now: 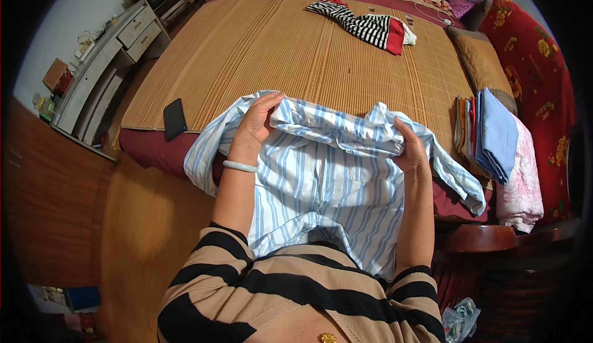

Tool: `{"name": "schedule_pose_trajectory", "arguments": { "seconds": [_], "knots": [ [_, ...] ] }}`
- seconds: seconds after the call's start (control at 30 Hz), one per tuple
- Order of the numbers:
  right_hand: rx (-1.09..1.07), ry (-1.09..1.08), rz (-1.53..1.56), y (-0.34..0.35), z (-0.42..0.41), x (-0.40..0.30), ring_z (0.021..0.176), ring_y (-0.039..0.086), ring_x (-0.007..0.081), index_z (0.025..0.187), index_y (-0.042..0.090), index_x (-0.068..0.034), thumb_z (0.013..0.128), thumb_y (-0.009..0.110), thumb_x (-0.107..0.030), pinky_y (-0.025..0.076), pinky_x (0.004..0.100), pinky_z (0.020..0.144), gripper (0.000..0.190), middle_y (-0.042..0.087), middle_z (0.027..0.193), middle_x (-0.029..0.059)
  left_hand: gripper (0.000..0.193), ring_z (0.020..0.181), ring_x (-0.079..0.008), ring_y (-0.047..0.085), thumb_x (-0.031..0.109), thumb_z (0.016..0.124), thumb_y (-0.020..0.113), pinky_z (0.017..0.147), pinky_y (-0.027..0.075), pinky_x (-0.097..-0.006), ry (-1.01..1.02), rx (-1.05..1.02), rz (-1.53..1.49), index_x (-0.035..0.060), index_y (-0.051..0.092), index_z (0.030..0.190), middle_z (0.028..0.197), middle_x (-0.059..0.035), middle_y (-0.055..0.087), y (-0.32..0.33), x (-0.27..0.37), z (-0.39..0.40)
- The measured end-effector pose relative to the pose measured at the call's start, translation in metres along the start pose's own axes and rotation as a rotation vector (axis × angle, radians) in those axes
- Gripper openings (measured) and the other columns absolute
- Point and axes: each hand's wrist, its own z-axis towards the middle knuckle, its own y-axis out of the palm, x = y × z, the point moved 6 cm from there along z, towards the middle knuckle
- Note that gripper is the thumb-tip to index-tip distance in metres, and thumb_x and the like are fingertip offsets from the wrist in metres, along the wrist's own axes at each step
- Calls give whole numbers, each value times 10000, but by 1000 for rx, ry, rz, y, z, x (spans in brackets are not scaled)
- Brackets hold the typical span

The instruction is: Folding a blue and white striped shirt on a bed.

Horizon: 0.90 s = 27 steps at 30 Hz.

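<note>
A white long-sleeved shirt with blue stripes [292,171] hangs between my two hands at the edge of the bed. My left hand [259,118], a pale bangle [240,166] on its wrist, grips the shirt near its left shoulder. On the opposite shoulder my right hand [411,147] has hold of the cloth, thumb on top. Between the hands the upper part is bunched and folded over. The sleeves spread to either side, the right one draping over the bed's edge. Below, the body of the shirt falls against my striped sweater.
A bamboo mat [259,46] covers the bed. On it lie a black phone [174,118], a black-and-white striped garment [361,26] and a brown pillow [482,65]. Folded clothes [491,134] are stacked at right, above a dark wooden chair [482,238]. A desk [111,51] stands at left.
</note>
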Motion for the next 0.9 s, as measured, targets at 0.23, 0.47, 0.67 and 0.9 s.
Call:
{"name": "schedule_pose_trajectory", "arguments": {
  "seconds": [0.23, 0.47, 0.67, 0.9],
  "knots": [
    [-160, -65, 432, 10, -1, -11, 939, 703, 267, 986, 670, -38, 982, 585, -266, 558, 473, 885, 244, 725, 977, 122, 207, 885, -212, 702, 218, 993, 566, 790, 578, -360, -72, -82, -302, 39, 670, 988, 955, -98, 717, 14, -9, 1],
    [-150, -145, 435, -7, 8, -10, 951, 688, 240, 1103, 633, -23, 971, 578, -175, 572, 434, 863, 210, 699, 1030, 97, 233, 915, -228, 693, 253, 975, 598, 810, 568, -363, -53, -86, -398, 42, 666, 1047, 985, -95, 712, 6, -5, 3],
    [-158, -146, 465, -10, 11, -12, 942, 662, 204, 1279, 551, -52, 945, 605, -190, 544, 364, 838, 365, 673, 1080, 71, 284, 988, -178, 629, 232, 896, 713, 874, 508, -297, 46, 98, -110, 46, 631, 1093, 1046, -59, 657, -6, -1, 0],
    [-98, -250, 153, -10, 13, -11, 813, 619, 153, 1354, 472, -59, 917, 652, -197, 507, 316, 714, 492, 652, 1034, 57, 515, 1126, -223, 563, 254, 777, 815, 978, 454, -341, 431, 180, 960, 78, 601, 1210, 1135, -73, 614, 36, 14, -14]
  ]
}}
